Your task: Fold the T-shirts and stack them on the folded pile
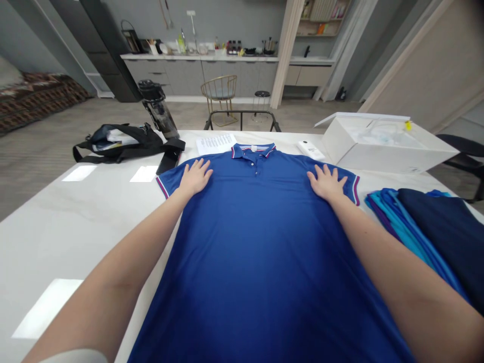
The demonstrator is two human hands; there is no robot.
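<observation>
A blue polo shirt (253, 237) lies spread out, front side up, on the white table (71, 222). Its collar points away from me, and both short sleeves end in red and white striped bands. My left hand (195, 177) rests flat on the shirt near the left shoulder, fingers spread. On the opposite shoulder, beside the sleeve, my right hand (327, 182) also lies flat with its fingers apart. Neither hand grips the cloth. The shirt's lower hem is out of view.
Folded garments (438, 227) are stacked at the right, near a white box (385, 146) with an open lid. A black bag (128, 146), a dark bottle (161, 111) and a phone (169, 160) sit at the far left. Behind the collar lies a printed sheet (214, 143); a white device (310, 150) is nearby.
</observation>
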